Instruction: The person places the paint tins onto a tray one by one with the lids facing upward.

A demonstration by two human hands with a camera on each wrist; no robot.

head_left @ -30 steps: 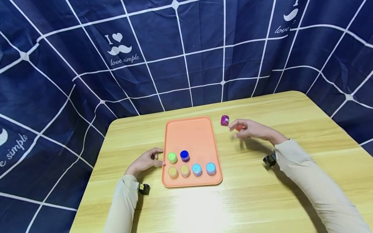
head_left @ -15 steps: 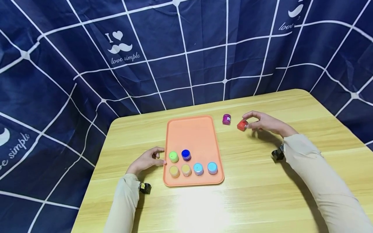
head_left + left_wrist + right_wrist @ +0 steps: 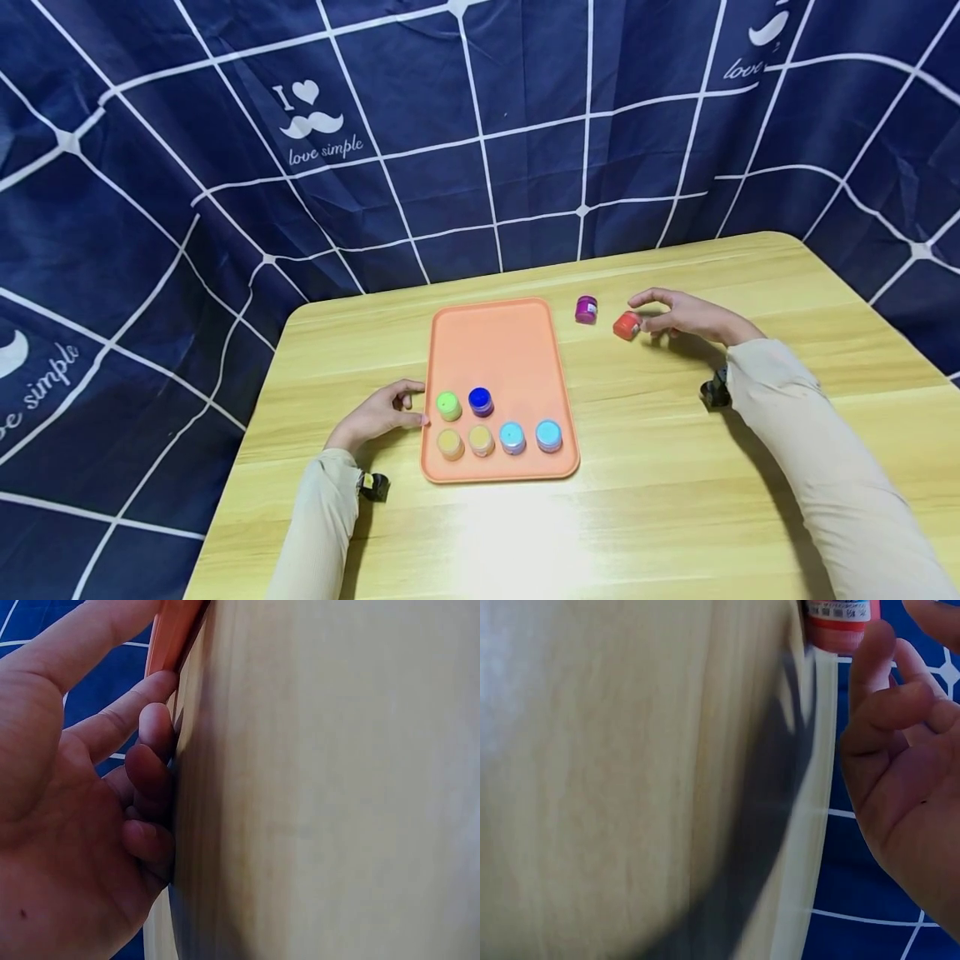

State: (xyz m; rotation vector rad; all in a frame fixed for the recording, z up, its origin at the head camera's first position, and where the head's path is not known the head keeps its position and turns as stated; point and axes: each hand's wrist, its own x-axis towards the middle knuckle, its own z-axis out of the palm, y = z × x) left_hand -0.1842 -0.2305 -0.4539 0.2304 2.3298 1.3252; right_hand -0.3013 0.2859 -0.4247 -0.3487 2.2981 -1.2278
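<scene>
My left hand (image 3: 377,414) lies beside the left edge of an orange tray (image 3: 491,346), thumb and index fingertips against its rim. The other fingers are loosely bent in the left wrist view. My right hand (image 3: 693,315) is by a small red paint jar (image 3: 626,325), which lies tipped on the table. Its fingers are loosely curved near the jar. In the right wrist view, the labelled red jar (image 3: 840,622) is cut off by the top edge, with a gap between thumb and jar; firm contact cannot be made out. A purple jar (image 3: 587,309) lies left of it.
Jars stand on the tray's near half: a green one (image 3: 448,406) and a dark blue one (image 3: 481,402) behind a row of yellow (image 3: 450,444) and light blue (image 3: 548,435) ones. The wooden table (image 3: 652,483) ends at a dark blue curtain (image 3: 420,167).
My right hand has drawn back rightward from beside the purple jar to the red jar, which it partly covered before. The left hand stays at the tray edge. The view shifts slightly.
</scene>
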